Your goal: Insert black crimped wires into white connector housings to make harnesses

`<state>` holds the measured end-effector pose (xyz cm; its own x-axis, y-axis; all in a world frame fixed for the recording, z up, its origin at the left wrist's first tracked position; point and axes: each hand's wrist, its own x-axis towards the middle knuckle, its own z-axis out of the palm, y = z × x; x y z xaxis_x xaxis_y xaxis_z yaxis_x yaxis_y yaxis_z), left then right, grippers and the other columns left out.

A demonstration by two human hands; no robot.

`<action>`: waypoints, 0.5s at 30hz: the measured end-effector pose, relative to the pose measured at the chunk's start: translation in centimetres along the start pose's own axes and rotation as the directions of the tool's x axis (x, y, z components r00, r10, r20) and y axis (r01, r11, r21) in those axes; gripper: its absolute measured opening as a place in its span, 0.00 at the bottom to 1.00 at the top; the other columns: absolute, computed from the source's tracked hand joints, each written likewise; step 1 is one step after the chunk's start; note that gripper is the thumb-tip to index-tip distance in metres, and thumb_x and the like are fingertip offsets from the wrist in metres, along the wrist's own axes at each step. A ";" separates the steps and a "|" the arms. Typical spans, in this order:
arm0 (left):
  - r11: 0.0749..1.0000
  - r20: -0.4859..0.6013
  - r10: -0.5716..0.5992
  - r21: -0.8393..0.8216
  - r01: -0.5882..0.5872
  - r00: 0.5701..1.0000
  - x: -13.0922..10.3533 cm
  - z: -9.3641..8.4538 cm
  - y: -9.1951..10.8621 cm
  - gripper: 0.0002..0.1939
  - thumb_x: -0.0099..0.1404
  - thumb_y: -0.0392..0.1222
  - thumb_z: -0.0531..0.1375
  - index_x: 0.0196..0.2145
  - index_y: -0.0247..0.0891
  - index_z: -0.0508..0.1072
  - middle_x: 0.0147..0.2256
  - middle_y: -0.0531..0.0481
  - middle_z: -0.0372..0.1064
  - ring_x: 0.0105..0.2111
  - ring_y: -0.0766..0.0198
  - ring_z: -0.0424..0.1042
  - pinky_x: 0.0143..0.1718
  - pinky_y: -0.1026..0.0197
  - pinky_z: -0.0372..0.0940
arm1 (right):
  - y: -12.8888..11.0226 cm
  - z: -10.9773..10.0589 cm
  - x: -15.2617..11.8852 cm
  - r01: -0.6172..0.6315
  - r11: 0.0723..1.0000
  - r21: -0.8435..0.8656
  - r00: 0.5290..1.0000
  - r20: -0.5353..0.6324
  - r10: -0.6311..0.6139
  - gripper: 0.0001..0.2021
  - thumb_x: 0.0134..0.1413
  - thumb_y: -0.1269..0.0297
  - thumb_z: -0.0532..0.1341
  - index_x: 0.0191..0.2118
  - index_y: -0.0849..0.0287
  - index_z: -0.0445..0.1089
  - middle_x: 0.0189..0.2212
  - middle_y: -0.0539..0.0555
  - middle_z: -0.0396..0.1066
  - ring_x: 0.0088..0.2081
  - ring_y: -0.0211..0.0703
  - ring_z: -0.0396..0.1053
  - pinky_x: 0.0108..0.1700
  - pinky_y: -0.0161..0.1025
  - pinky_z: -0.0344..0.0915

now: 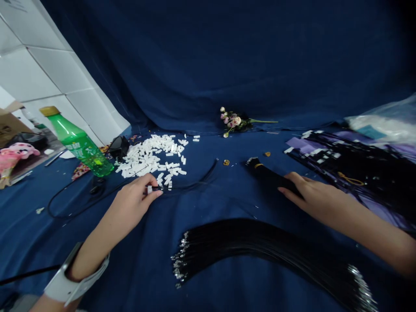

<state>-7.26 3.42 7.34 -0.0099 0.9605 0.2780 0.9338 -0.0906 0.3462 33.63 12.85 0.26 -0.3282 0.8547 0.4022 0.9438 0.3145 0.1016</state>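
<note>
My left hand (141, 195), with a watch on the wrist, pinches a few thin black cords (191, 185) and a small white piece (150, 189) at one end. The cords trail right across the blue cloth. On the right, my right hand (297, 188) is closed around a black cord bundle (268, 173) tied near its tip with a yellow band. A larger bundle of black cords (247, 238) with silvery ends lies curved in front. Behind my left hand is a pile of small white pieces (146, 151).
A green bottle (79, 141) leans at the left, near a black object (119, 148) and a dark cable. Artificial flowers (235, 121) lie at the back. More black cords with white tags (354, 160) and a plastic bag (386, 123) are at the right.
</note>
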 end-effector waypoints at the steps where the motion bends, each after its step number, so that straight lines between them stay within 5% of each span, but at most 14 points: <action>1: 1.000 -0.034 0.006 -0.023 -0.007 0.999 -0.3 0.0 0.6 0.07 0.63 0.46 0.57 0.33 0.41 0.67 0.23 0.56 0.66 0.22 0.63 0.70 0.25 0.62 0.66 | -0.3 -0.2 0.1 0.007 1.000 0.015 0.999 -0.048 -0.006 0.16 0.60 0.54 0.56 0.44 0.64 0.65 0.31 0.51 0.66 0.30 0.35 0.66 0.34 0.38 0.67; 5: 0.987 -0.214 0.093 -0.111 -0.118 0.972 -1.2 0.5 4.2 0.06 0.63 0.43 0.60 0.37 0.41 0.71 0.35 0.53 0.74 0.33 0.64 0.75 0.37 0.63 0.70 | -3.8 -3.4 0.7 0.132 0.983 0.126 0.957 -0.274 -0.093 0.24 0.61 0.49 0.51 0.50 0.68 0.61 0.49 0.68 0.61 0.51 0.57 0.62 0.50 0.57 0.62; 7: 0.962 -0.291 0.192 -0.135 -0.239 0.937 -1.5 0.7 6.2 0.04 0.62 0.40 0.62 0.36 0.42 0.72 0.35 0.55 0.74 0.35 0.67 0.74 0.39 0.66 0.70 | -6.4 -5.8 1.2 0.312 0.924 0.223 0.921 -0.309 -0.236 0.29 0.60 0.45 0.50 0.56 0.66 0.55 0.54 0.68 0.57 0.56 0.53 0.60 0.54 0.49 0.63; 10: 0.845 -0.463 0.415 -0.123 -0.520 0.783 -1.9 0.6 9.0 0.05 0.62 0.33 0.62 0.37 0.40 0.73 0.35 0.55 0.75 0.35 0.69 0.74 0.40 0.69 0.69 | -10.2 -9.0 2.0 0.540 0.794 0.281 0.832 -0.320 -0.453 0.33 0.59 0.44 0.52 0.61 0.62 0.48 0.58 0.63 0.57 0.60 0.49 0.56 0.57 0.46 0.60; 12: 0.799 -0.482 0.455 -0.150 -0.582 0.749 -2.2 0.3 10.1 0.07 0.62 0.31 0.62 0.38 0.39 0.73 0.35 0.55 0.75 0.37 0.70 0.73 0.43 0.72 0.68 | -11.9 -10.2 2.8 0.641 0.712 0.288 0.765 -0.316 -0.561 0.20 0.64 0.55 0.50 0.57 0.60 0.55 0.51 0.58 0.65 0.53 0.44 0.63 0.53 0.41 0.63; 15: 0.785 -0.471 0.423 -0.236 -0.573 0.774 -2.5 -0.2 10.8 0.09 0.62 0.30 0.61 0.39 0.39 0.74 0.36 0.55 0.75 0.37 0.71 0.73 0.43 0.74 0.68 | -13.1 -10.8 3.9 0.722 0.634 0.277 0.689 -0.372 -0.622 0.12 0.67 0.64 0.44 0.38 0.60 0.62 0.33 0.54 0.69 0.35 0.38 0.67 0.41 0.36 0.64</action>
<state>2.75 0.00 10.58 0.2192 0.5814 0.7835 0.6538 -0.6836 0.3243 20.44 7.55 10.34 -0.7985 0.2399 0.5521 0.3509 0.9307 0.1031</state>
